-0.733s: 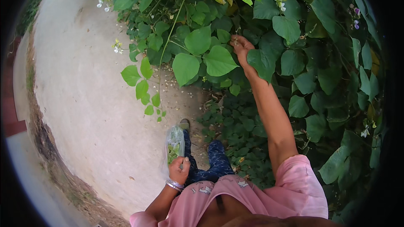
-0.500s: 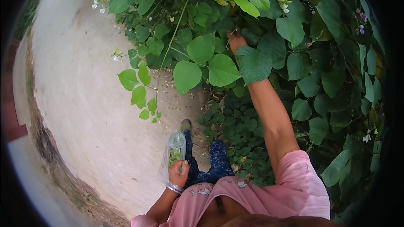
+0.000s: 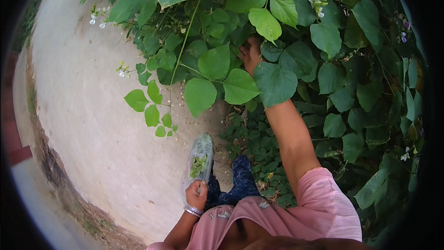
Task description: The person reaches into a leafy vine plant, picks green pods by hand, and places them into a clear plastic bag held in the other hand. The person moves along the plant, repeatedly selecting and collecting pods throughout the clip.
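Observation:
My left hand (image 3: 197, 195) is closed on the top of a clear plastic bag (image 3: 202, 148), which hangs in front of my legs. Flat green pods (image 3: 198, 165), or pieces like them, show through the plastic. My right arm stretches up into a leafy climbing bean vine (image 3: 303, 55). Among its stems is my right hand (image 3: 251, 54), partly covered by leaves; its fingertips are hidden, so what they touch cannot be seen. A broad dark green leaf (image 3: 276, 82) lies across my right wrist.
Pale bare ground (image 3: 92, 111) stretches along the left. White flower clusters (image 3: 317, 3) stand out on the vine, and a long thin shoot (image 3: 185, 46) hangs over the path. Low leafy plants (image 3: 263, 148) grow beside my legs, clothed in dark blue patterned trousers (image 3: 243, 176).
My right hand has shifted slightly left and deeper among the leaves. The bag has swung forward and right, showing more of its green contents. The view has moved a little.

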Tool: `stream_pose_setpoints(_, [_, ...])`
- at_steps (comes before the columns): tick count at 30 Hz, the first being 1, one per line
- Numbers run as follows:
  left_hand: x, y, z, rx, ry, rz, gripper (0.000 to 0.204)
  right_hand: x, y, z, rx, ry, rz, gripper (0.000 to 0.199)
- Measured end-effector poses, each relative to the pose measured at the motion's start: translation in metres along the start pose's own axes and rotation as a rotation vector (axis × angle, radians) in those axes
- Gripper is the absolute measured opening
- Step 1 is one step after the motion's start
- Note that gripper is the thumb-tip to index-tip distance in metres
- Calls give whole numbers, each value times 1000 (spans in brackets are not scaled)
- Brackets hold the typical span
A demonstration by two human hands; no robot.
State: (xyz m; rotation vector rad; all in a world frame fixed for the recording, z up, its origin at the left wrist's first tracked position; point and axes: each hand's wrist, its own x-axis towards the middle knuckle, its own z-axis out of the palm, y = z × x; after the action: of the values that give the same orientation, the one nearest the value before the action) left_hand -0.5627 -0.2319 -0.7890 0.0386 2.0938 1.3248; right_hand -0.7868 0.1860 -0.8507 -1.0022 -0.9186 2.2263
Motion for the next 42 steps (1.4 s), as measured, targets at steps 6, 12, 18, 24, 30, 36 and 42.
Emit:
stream_pose_setpoints(6, [3, 2, 2, -20, 1, -70, 22, 47, -18, -20, 64, -306, -62, 29])
stream_pose_setpoints(12, [6, 2, 1, -20, 15, -83, 22, 46, -25, -13, 172, -477, -80, 32])
stream_pose_setpoints(18, [4, -7, 2, 18, -18, -80, 21, 11, -49, 5, -169, -21, -223, 37])
stream_pose_setpoints(24, [6, -13, 5, 58, -27, -85, 21, -39, -72, 7, -255, 41, -361, 43])
stream_pose_setpoints(30, [6, -20, 12, 66, -37, -90, 21, -45, -79, -2, -347, -38, -568, 43])
stream_pose_setpoints(36, [5, -23, 17, 0, -52, -140, 20, -34, -81, -5, -247, -130, -444, 35])
stream_pose_setpoints(42, [11, -29, 16, 62, -57, -98, 21, -23, -86, 4, 74, -229, -256, 27])
